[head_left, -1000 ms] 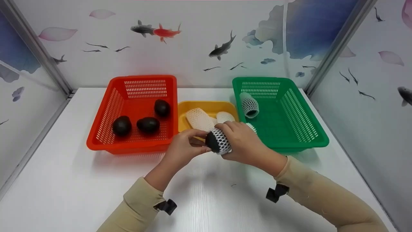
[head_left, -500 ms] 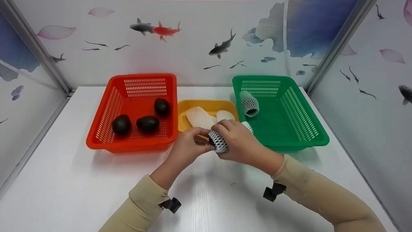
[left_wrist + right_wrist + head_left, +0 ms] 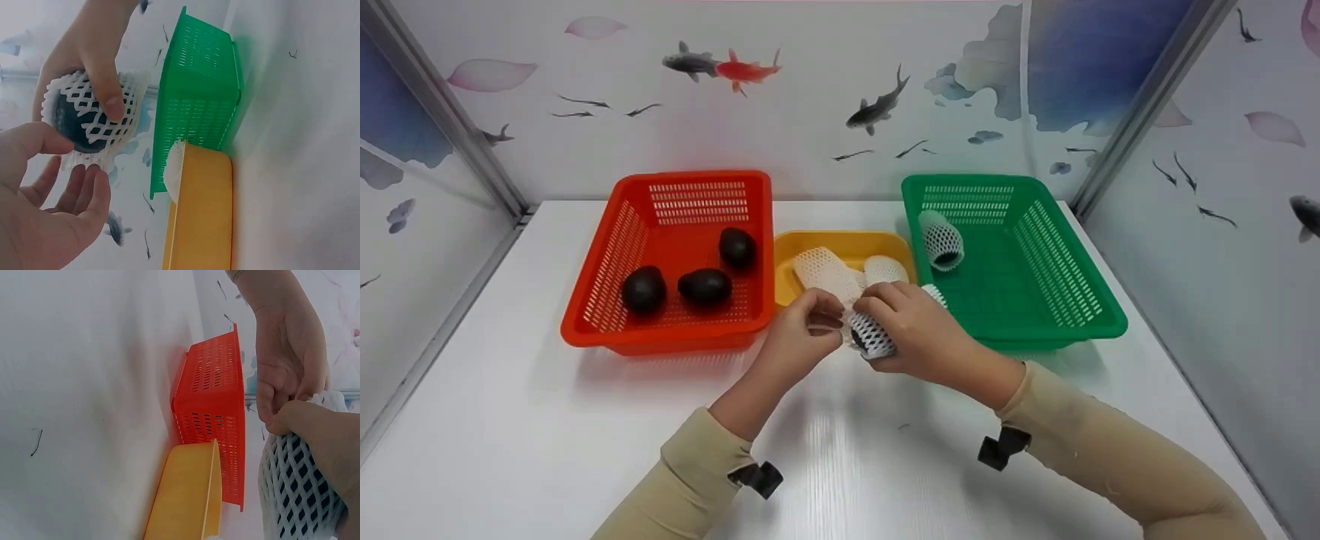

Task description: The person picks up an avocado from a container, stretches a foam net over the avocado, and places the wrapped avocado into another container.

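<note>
Right, both hands are busy on one dark fruit [image 3: 73, 121], held up off the tabletop [image 3: 540, 427], just near side of the yellow tray [image 3: 784, 289]. Right hand [image 3: 919, 330] grips it through its white net [image 3: 876, 332]; left hand [image 3: 795, 334] has thumb and fingertips at the net's left end, pinching the edge. Net covers most of the fruit, dark skin shows at that end.

Red basket [image 3: 660, 336] on the left: three bare dark fruits [image 3: 705, 289]. Green basket [image 3: 1035, 292] on the right: one netted fruit [image 3: 943, 244] by the left wall; another white net piece [image 3: 936, 295] peeks out behind the right hand. Spare nets [image 3: 823, 271] in the tray, between both baskets.
</note>
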Demonstrator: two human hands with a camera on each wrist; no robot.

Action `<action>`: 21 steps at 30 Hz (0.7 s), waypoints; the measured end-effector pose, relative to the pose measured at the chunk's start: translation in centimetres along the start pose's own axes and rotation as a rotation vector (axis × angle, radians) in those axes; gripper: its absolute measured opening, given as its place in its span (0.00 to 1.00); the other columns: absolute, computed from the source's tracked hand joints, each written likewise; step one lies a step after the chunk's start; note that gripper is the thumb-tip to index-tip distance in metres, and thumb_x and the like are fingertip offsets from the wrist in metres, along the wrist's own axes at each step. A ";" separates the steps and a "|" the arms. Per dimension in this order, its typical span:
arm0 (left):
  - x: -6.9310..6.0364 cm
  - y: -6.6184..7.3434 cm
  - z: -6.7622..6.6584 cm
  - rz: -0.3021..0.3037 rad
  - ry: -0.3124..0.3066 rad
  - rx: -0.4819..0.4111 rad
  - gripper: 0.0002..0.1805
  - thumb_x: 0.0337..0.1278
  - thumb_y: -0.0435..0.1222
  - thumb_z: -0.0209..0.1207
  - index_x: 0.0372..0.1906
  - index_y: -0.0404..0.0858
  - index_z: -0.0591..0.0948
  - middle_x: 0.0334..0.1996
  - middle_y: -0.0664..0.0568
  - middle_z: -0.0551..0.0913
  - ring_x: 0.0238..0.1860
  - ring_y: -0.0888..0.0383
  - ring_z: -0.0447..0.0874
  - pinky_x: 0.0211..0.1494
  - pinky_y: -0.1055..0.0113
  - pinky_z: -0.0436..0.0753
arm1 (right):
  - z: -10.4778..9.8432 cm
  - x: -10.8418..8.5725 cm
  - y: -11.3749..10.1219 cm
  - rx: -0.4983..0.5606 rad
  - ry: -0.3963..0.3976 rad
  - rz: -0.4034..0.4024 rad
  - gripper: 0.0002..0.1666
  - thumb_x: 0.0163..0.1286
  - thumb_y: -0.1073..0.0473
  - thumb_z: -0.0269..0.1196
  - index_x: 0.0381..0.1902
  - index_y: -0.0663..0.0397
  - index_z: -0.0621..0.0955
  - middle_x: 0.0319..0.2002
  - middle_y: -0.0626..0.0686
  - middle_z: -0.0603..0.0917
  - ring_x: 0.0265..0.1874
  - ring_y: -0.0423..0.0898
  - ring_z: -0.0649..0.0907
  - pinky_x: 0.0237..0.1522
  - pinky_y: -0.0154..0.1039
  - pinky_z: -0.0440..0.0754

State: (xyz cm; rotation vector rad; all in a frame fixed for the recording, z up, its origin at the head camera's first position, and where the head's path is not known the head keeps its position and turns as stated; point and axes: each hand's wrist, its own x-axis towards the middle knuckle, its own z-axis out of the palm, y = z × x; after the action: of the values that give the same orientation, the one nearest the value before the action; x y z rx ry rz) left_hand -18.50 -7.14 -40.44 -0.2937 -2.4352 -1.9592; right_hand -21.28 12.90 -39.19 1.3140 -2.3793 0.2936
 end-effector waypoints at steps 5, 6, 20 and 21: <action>0.3 0.0 0.3 -0.054 0.022 -0.240 0.12 0.61 0.25 0.44 0.48 0.30 0.71 0.43 0.39 0.75 0.41 0.50 0.78 0.50 0.61 0.81 | -0.1 -0.2 0.1 0.014 0.028 -0.057 0.40 0.46 0.50 0.79 0.53 0.54 0.73 0.50 0.57 0.77 0.48 0.54 0.78 0.50 0.48 0.79; 0.3 0.0 0.4 -0.074 0.009 -0.288 0.12 0.64 0.27 0.42 0.50 0.29 0.70 0.45 0.38 0.74 0.42 0.49 0.79 0.51 0.60 0.81 | -0.1 -0.2 0.1 0.018 0.037 -0.066 0.39 0.47 0.50 0.79 0.53 0.55 0.73 0.51 0.57 0.77 0.48 0.54 0.78 0.51 0.49 0.79; 0.4 -0.2 1.4 -0.343 -0.196 -0.603 0.26 0.78 0.45 0.36 0.67 0.31 0.66 0.54 0.38 0.78 0.46 0.48 0.83 0.51 0.52 0.81 | 0.0 -0.2 0.3 0.113 0.131 -0.172 0.45 0.45 0.55 0.81 0.60 0.57 0.73 0.59 0.59 0.74 0.59 0.55 0.74 0.61 0.50 0.73; 0.3 -0.2 1.4 -0.341 -0.195 -0.616 0.25 0.77 0.44 0.37 0.66 0.32 0.66 0.53 0.39 0.78 0.45 0.48 0.83 0.50 0.52 0.82 | 0.0 -0.2 0.4 0.119 0.124 -0.176 0.47 0.45 0.55 0.81 0.62 0.57 0.72 0.61 0.59 0.73 0.60 0.55 0.73 0.61 0.50 0.72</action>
State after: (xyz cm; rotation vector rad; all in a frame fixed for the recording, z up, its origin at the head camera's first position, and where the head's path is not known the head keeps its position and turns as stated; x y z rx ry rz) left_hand -18.70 -5.76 -40.90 -0.0649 -2.0059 -2.9340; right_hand -21.51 13.23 -39.29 1.5024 -2.1565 0.4555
